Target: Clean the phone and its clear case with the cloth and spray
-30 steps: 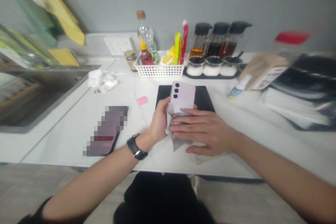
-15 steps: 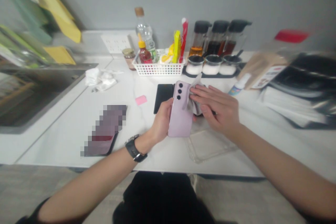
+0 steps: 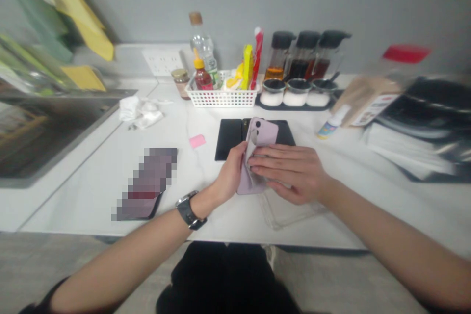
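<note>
My left hand (image 3: 228, 174) is closed around the left edge of a lilac phone (image 3: 270, 130), tilted with its camera side up. Over the phone's back, my right hand (image 3: 300, 171) presses a thin grey cloth (image 3: 250, 151) with its fingers held together. The hand and cloth cover much of the back and part of the lenses. Behind the phone lie flat black panels (image 3: 228, 138), partly hidden. A clear phone case (image 3: 274, 223) rests on the counter below my right hand. Left of my watch lies another phone-like device (image 3: 149, 186), its surface pixelated.
A pink slip (image 3: 197, 141) and crumpled white tissue (image 3: 142, 113) lie leftward, near the sink (image 3: 55, 142). At the back stand a white basket (image 3: 221, 99) of condiments and a jar rack (image 3: 294, 106). A small bottle (image 3: 327, 130) and a red-lidded container (image 3: 379, 98) are rightward.
My right hand has moved left and down across the phone's back with the cloth. The phone has tilted, and more of the black panels shows behind it.
</note>
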Tool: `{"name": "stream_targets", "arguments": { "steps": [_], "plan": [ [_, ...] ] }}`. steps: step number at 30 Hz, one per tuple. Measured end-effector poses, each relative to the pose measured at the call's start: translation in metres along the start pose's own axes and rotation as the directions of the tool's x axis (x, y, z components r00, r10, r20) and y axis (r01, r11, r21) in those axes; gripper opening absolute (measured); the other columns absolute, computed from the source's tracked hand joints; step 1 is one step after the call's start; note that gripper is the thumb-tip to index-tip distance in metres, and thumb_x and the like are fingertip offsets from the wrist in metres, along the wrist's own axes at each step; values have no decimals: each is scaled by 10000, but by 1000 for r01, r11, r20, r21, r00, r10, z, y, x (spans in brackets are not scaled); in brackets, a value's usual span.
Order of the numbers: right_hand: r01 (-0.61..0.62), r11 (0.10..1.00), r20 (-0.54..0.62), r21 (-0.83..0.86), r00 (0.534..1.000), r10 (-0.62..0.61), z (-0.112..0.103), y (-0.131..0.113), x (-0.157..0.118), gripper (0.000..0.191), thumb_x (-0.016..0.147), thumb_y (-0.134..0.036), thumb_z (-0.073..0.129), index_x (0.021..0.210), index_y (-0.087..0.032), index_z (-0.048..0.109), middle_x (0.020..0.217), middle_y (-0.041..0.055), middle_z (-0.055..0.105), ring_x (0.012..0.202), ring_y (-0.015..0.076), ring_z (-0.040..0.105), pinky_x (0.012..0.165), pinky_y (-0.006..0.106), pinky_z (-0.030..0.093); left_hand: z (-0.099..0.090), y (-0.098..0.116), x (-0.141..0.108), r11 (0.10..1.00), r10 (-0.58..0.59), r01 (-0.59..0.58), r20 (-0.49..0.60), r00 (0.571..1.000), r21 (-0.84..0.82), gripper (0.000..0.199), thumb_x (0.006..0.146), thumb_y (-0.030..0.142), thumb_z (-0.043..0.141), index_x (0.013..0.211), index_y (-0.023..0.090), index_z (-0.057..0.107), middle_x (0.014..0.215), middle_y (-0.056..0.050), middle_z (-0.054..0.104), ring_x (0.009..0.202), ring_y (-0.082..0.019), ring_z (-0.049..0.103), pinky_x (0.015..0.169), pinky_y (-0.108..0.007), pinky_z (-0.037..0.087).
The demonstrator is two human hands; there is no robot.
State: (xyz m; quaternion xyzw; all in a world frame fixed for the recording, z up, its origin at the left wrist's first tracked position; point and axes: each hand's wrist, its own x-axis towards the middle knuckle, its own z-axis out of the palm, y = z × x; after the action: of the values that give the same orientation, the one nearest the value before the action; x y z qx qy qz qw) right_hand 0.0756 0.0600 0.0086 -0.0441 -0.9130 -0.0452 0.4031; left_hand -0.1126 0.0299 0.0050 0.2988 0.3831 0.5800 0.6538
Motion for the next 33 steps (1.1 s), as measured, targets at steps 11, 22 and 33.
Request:
{"name": "stream_targets", "arguments": {
  "steps": [11,22,33],
  "plan": [
    [-209,968,-216,-136,960,177,-4,4,3,307,984,-127,614,1194,-218,817,1242,54,835,1217,250,789,1027,406,693,-7,-8,-1,1000,-10,6,148,989,22,322,1014,446,628,1108,200,813,1008,-59,827,962,-272,773,887,-385,625],
    [-193,974,-229,-117,960,162,-3,5,-1,348,980,-123,610,1244,-239,805,1237,37,839,1216,249,791,1025,414,694,-10,-2,-3,972,43,-58,71,997,228,298,966,429,716,813,183,786,726,-13,770,758,-239,729,770,-338,603],
    [-82,997,-135,-17,988,79,2,1,-3,428,988,-157,632,1401,-214,731,1273,56,828,1274,233,762,1088,402,655,-6,1,-2,979,65,-79,82,995,189,274,986,433,718,891,198,820,933,-34,825,1171,-272,741,1128,-370,535]
  ]
}}
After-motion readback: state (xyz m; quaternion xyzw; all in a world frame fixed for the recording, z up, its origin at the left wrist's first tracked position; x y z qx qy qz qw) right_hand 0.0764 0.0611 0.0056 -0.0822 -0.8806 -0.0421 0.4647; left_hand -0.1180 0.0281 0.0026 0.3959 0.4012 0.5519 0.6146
